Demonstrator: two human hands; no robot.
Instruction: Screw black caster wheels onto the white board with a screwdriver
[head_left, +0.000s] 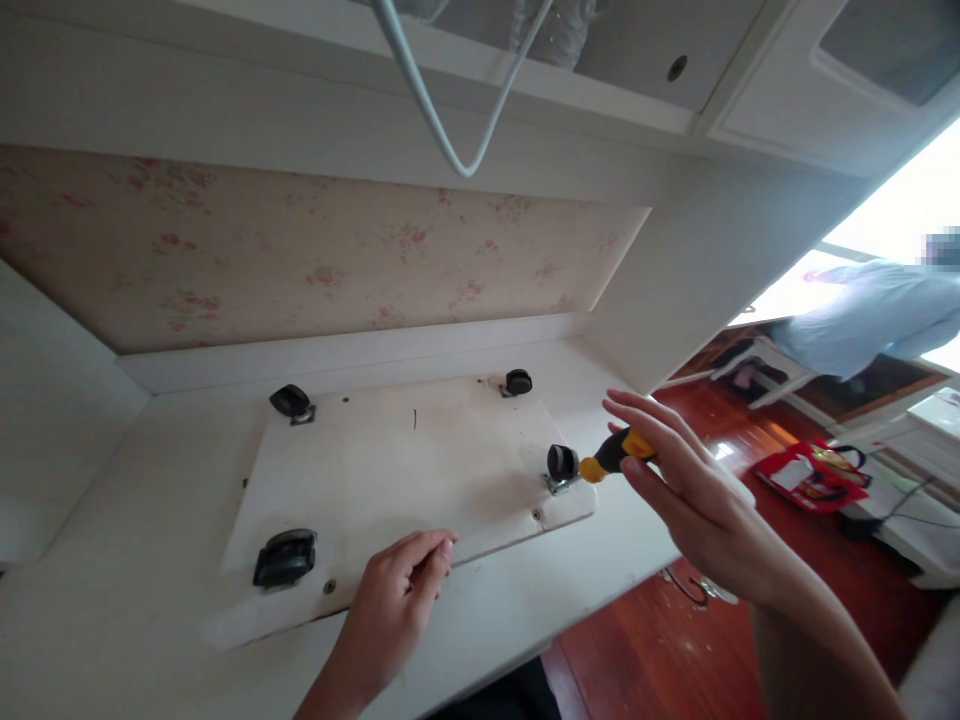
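Observation:
My right hand (694, 490) holds a screwdriver with a yellow and black handle (616, 452) between thumb and outstretched fingers; its shaft does not show clearly. The handle's yellow end is close to a black caster wheel (562, 463) at the right of a white board (405, 480). Over the board's front edge, my left hand (401, 590) is closed, thumb against curled fingers; whatever it may hold is hidden. Other black casters stand at the remaining corners: back left (292, 402), back right (517, 382) and front left (285, 558).
The board lies on a white desktop (510, 590) inside a cabinet with a floral back panel (360, 255). A white bent rod (465, 165) hangs above. To the right are a red floor (615, 650), a red bag (810, 478) and a person in light clothing (862, 310).

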